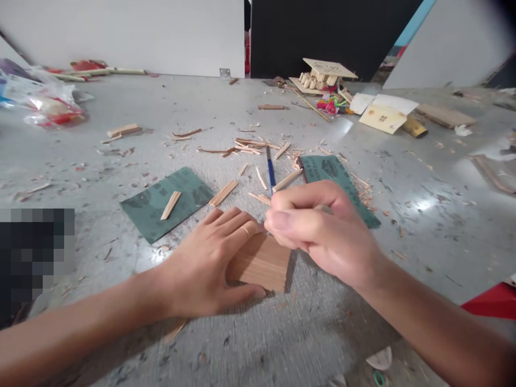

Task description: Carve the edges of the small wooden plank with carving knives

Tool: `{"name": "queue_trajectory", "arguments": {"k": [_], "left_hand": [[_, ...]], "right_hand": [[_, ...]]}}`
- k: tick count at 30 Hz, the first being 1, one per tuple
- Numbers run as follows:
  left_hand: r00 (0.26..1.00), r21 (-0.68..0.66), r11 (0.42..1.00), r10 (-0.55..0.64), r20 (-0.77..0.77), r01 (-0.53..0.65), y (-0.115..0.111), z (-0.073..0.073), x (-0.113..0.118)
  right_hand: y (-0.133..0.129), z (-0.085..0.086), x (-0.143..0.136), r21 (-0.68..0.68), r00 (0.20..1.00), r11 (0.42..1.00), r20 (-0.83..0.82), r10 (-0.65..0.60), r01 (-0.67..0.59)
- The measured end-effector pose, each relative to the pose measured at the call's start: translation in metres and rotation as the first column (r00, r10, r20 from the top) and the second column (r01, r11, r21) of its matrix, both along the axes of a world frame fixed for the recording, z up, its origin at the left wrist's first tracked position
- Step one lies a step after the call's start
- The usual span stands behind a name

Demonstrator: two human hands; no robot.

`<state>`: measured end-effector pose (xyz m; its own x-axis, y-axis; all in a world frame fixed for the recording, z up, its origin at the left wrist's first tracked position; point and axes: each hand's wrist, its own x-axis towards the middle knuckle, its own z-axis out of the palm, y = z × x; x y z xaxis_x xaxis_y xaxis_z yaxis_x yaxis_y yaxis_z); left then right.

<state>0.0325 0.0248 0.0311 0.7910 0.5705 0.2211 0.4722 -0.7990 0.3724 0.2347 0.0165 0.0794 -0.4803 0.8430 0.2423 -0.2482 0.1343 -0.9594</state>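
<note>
A flat square of wood [264, 262] lies on the grey table [250, 344] in front of me. My left hand [217, 258] rests on its left side, palm down, the thumb along the near edge. A ring is on one finger. Over the far right corner of the wood, my right hand [318, 226] is closed in a pinch; what it grips is mostly hidden by the fingers. Just beyond that hand lie a blue-handled tool [270, 167] and a thin wooden stick [287, 180].
Green sandpaper sheets [167, 204] [334, 174] lie left and right, one with a wood strip [171, 205] on it. Shavings [250, 146] are scattered beyond. Farther back are a small wooden model [322, 75], a cream box [385, 115] and plastic bags [52, 102].
</note>
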Motion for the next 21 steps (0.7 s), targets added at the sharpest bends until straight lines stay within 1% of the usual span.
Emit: {"name": "queue_trajectory", "arguments": {"k": [5,7,9,11,14,17,19,21], "left_hand": [[1.000,-0.032,0.999,0.017,0.009,-0.017,-0.006,-0.005,-0.008],[0.999,-0.029,0.999,0.026,0.021,-0.025,-0.008,-0.007,-0.010],[0.999,-0.014,1.000,0.026,0.028,-0.026,-0.009,-0.009,-0.011],[0.999,0.007,1.000,0.020,0.030,-0.020,-0.009,-0.011,-0.012],[1.000,0.017,1.000,-0.003,0.017,0.003,-0.009,-0.012,-0.012],[1.000,0.018,0.999,-0.030,0.011,0.029,-0.010,-0.012,-0.012],[0.999,0.031,0.998,-0.046,0.002,0.046,-0.010,-0.012,-0.013],[0.998,0.054,0.997,-0.058,-0.010,0.058,-0.010,-0.012,-0.014]], "right_hand": [[-0.011,0.013,0.007,-0.070,0.986,0.984,-0.052,0.157,-0.161],[-0.013,0.017,0.010,-0.068,0.984,0.982,-0.036,0.177,-0.179],[-0.013,0.017,0.010,-0.045,0.984,0.983,-0.028,0.175,-0.177],[-0.009,0.012,0.007,-0.006,0.990,0.990,-0.028,0.140,-0.140],[0.000,-0.001,0.001,0.043,0.997,0.997,-0.051,0.065,-0.063],[0.010,-0.014,-0.003,-0.014,0.998,0.999,-0.060,0.035,-0.036],[0.014,-0.020,-0.005,-0.059,0.998,0.997,-0.045,0.050,-0.052],[0.017,-0.024,-0.005,-0.063,0.997,0.995,-0.029,0.076,-0.078]]}}
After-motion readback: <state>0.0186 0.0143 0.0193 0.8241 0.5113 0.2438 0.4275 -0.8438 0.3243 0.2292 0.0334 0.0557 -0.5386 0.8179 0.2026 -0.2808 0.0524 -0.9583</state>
